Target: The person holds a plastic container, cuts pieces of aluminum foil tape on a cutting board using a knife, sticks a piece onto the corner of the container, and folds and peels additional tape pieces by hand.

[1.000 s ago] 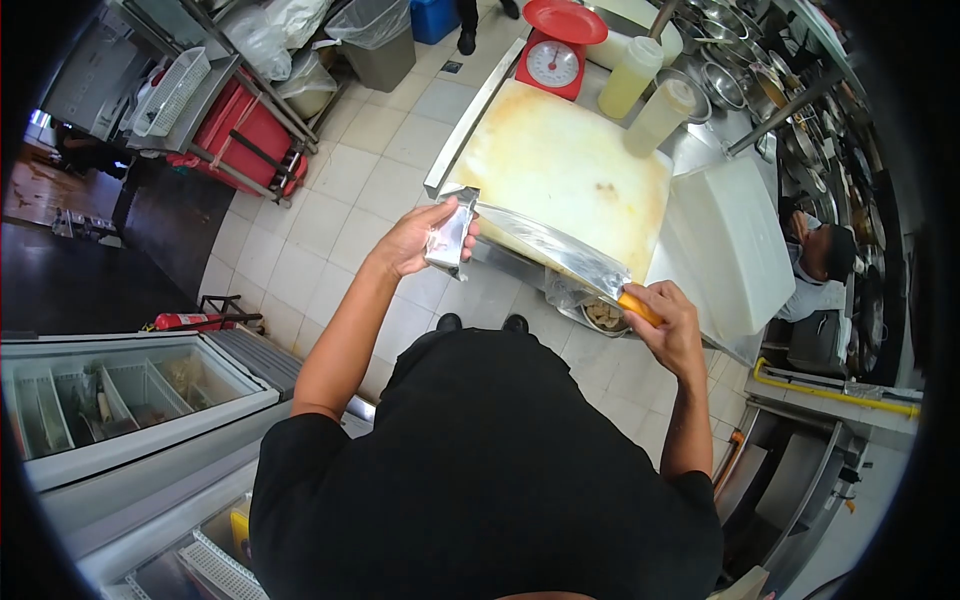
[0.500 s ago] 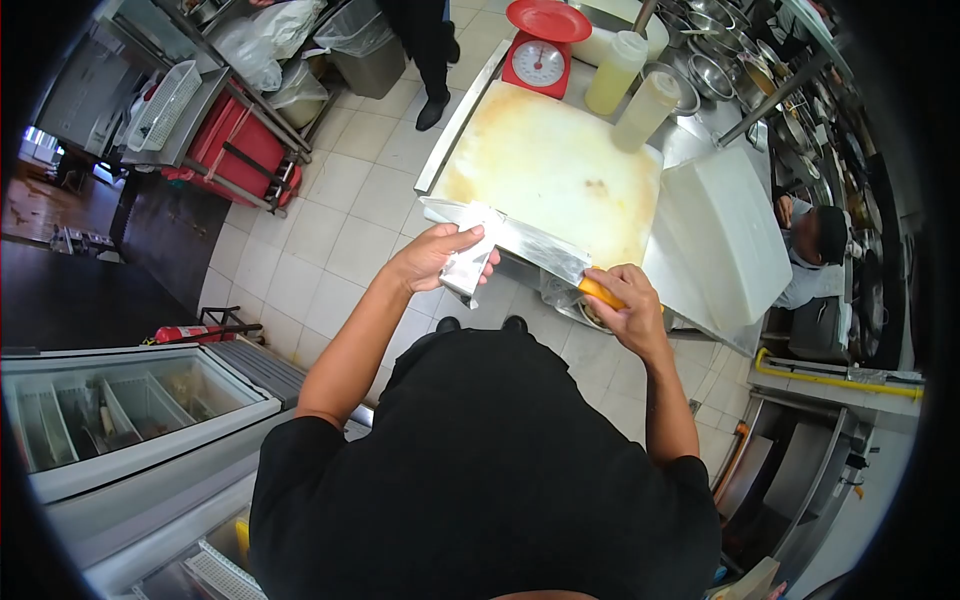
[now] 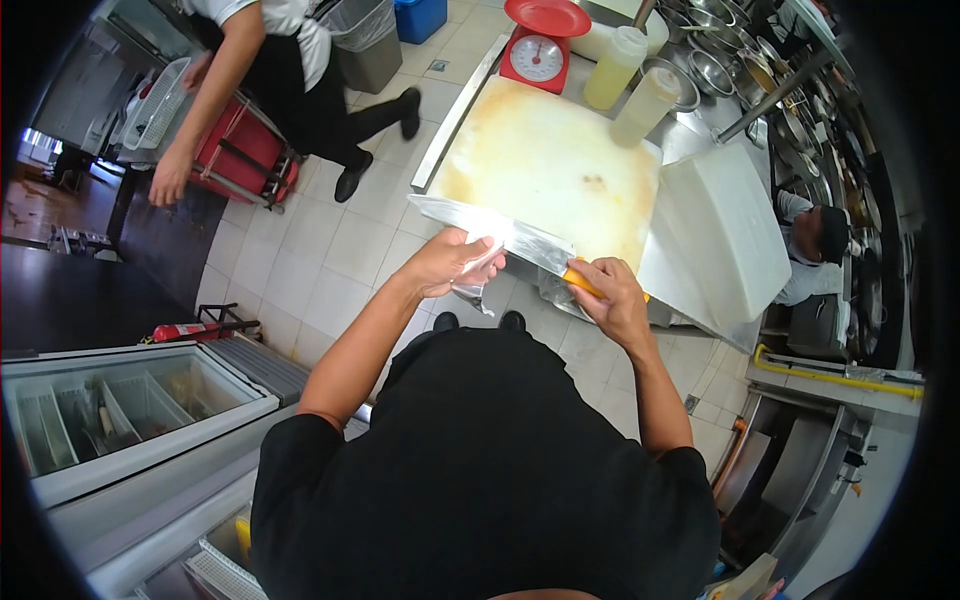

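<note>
My right hand point(image 3: 614, 298) is closed around the orange handle of a large, broad-bladed knife point(image 3: 540, 246). The blade points left along the near edge of a stained white cutting board point(image 3: 560, 165). My left hand point(image 3: 450, 264) pinches a folded white wipe point(image 3: 474, 294) against the middle of the blade; whether it is paper or cloth I cannot tell. Part of the blade is hidden under the wipe, and its end shows beyond my left hand.
Behind the board stand a red scale point(image 3: 537, 60) and two squeeze bottles point(image 3: 615, 68). A white plastic tub point(image 3: 722, 225) leans at the right. Another person point(image 3: 290, 75) strides at upper left; a second point(image 3: 815, 245) is at far right. An open-topped freezer point(image 3: 150, 405) stands at left.
The knife has shifted left, while my left hand and the wipe have slid along the blade towards the handle. At upper left, the other person has come further into view.
</note>
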`<state>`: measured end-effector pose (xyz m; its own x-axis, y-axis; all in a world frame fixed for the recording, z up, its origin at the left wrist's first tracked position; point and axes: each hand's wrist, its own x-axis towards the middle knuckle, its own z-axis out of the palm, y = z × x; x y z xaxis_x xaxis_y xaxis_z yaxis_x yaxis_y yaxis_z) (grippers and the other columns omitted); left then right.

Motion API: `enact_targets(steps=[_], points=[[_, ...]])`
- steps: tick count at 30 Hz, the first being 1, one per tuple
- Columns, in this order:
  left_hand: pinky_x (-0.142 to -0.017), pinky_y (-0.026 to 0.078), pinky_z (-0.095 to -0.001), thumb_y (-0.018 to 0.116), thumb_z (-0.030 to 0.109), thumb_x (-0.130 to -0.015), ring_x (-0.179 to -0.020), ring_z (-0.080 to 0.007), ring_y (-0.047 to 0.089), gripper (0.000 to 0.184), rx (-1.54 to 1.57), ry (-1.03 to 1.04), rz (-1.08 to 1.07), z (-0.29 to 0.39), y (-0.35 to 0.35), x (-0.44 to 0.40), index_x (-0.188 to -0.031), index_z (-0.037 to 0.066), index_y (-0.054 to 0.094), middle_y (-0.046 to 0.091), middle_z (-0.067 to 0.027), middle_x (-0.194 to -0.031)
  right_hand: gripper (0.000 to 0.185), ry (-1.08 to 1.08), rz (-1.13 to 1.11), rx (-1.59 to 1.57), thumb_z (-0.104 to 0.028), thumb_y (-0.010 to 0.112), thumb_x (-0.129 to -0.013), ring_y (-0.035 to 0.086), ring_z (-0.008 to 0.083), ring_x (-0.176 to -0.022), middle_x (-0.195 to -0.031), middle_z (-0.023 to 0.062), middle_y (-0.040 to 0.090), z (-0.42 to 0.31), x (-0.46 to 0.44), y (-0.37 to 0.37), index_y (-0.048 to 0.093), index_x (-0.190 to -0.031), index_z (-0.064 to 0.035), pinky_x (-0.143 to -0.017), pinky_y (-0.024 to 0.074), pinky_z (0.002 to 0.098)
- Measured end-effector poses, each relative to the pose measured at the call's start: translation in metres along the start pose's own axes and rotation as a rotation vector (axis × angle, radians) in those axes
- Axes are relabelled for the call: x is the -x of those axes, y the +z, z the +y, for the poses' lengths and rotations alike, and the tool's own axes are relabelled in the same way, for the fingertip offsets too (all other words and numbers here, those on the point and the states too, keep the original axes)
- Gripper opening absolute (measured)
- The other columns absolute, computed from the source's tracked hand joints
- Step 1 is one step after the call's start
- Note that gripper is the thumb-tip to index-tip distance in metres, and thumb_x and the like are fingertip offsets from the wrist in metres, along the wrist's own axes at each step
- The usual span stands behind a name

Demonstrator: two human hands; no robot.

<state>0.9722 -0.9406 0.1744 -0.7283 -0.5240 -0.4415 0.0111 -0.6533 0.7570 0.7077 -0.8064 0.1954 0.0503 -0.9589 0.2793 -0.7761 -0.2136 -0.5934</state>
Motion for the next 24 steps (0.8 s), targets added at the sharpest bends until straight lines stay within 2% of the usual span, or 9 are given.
enact_targets(steps=[12, 14, 16, 18, 20, 22, 23, 24], points=[[-0.062, 0.048, -0.0228, 0.061, 0.028, -0.095, -0.071, -0.0095, 0.056, 0.032, 0.0, -0.02, 0.003, -0.006, 0.0, -0.005, -0.105, -0.003, 0.058, 0.061, -0.0035, -0.082, 0.039, 0.043, -0.048, -0.02, -0.009, 0.077, -0.074, 0.058, 0.0254, -0.08, -0.086, 0.0099, 0.062, 0.017, 0.009, -0.018, 0.07, -0.112, -0.0109, -0.07, 0.0478, 0.0342], [-0.062, 0.048, -0.0228, 0.061, 0.027, -0.095, -0.07, -0.0093, 0.055, 0.032, 0.029, -0.038, 0.032, -0.004, -0.01, 0.006, -0.105, -0.003, 0.058, 0.06, -0.0035, -0.082, 0.035, 0.058, 0.06, -0.003, -0.008, 0.075, -0.077, 0.061, 0.0259, -0.082, -0.087, 0.0119, 0.064, 0.045, 0.019, -0.021, 0.069, -0.111, -0.0057, -0.072, 0.0489, 0.0337], [-0.062, 0.047, -0.0227, 0.061, 0.026, -0.095, -0.07, -0.0092, 0.055, 0.031, 0.056, -0.05, 0.064, -0.001, -0.022, 0.014, -0.106, -0.003, 0.057, 0.06, -0.0035, -0.082, 0.032, 0.242, 0.203, 0.009, -0.008, 0.073, -0.079, 0.062, 0.0263, -0.083, -0.088, 0.0136, 0.066, 0.058, 0.02, -0.043, 0.068, -0.111, -0.0018, -0.073, 0.0496, 0.033], [-0.064, 0.048, -0.0233, 0.06, 0.025, -0.096, -0.071, -0.0099, 0.055, 0.029, 0.019, -0.043, 0.153, -0.001, -0.029, 0.019, -0.106, -0.002, 0.056, 0.061, -0.0039, -0.083, 0.032, 0.266, 0.218, 0.018, -0.009, 0.073, -0.08, 0.062, 0.0258, -0.08, -0.088, 0.0132, 0.065, 0.061, 0.017, -0.047, 0.069, -0.111, -0.0044, -0.071, 0.0494, 0.0323], [-0.066, 0.05, -0.0253, 0.06, 0.023, -0.096, -0.074, -0.0116, 0.058, 0.025, 0.01, -0.005, 0.153, 0.005, -0.024, 0.006, -0.106, 0.0, 0.057, 0.062, -0.0049, -0.086, 0.031, 0.26, 0.139, 0.056, -0.01, 0.073, -0.08, 0.061, 0.0257, -0.078, -0.087, 0.0127, 0.063, 0.058, 0.0, -0.04, 0.07, -0.111, -0.007, -0.07, 0.0492, 0.0328], [-0.069, 0.051, -0.0272, 0.06, 0.022, -0.095, -0.078, -0.0135, 0.06, 0.023, 0.051, 0.132, 0.125, 0.017, -0.017, -0.011, -0.107, 0.002, 0.057, 0.063, -0.0063, -0.089, 0.031, 0.261, 0.187, 0.03, -0.013, 0.073, -0.08, 0.06, 0.0263, -0.079, -0.087, 0.0119, 0.062, 0.075, -0.014, -0.012, 0.07, -0.111, -0.0099, -0.073, 0.049, 0.0352], [-0.073, 0.053, -0.0311, 0.06, 0.02, -0.095, -0.081, -0.0154, 0.062, 0.024, 0.059, 0.171, 0.119, 0.021, -0.017, -0.022, -0.109, 0.001, 0.055, 0.063, -0.0086, -0.093, 0.032, 0.206, 0.214, 0.134, -0.014, 0.072, -0.08, 0.059, 0.0269, -0.081, -0.087, 0.0114, 0.062, 0.081, -0.025, -0.003, 0.069, -0.112, -0.0107, -0.074, 0.0487, 0.0364], [-0.073, 0.053, -0.0311, 0.06, 0.02, -0.095, -0.081, -0.0154, 0.062, 0.024, 0.054, 0.173, 0.107, 0.025, -0.016, -0.031, -0.109, 0.001, 0.055, 0.063, -0.0086, -0.093, 0.033, 0.151, 0.238, 0.238, -0.016, 0.072, -0.08, 0.058, 0.0274, -0.084, -0.087, 0.0109, 0.062, 0.087, -0.036, 0.004, 0.069, -0.112, -0.0115, -0.076, 0.0485, 0.0376]])
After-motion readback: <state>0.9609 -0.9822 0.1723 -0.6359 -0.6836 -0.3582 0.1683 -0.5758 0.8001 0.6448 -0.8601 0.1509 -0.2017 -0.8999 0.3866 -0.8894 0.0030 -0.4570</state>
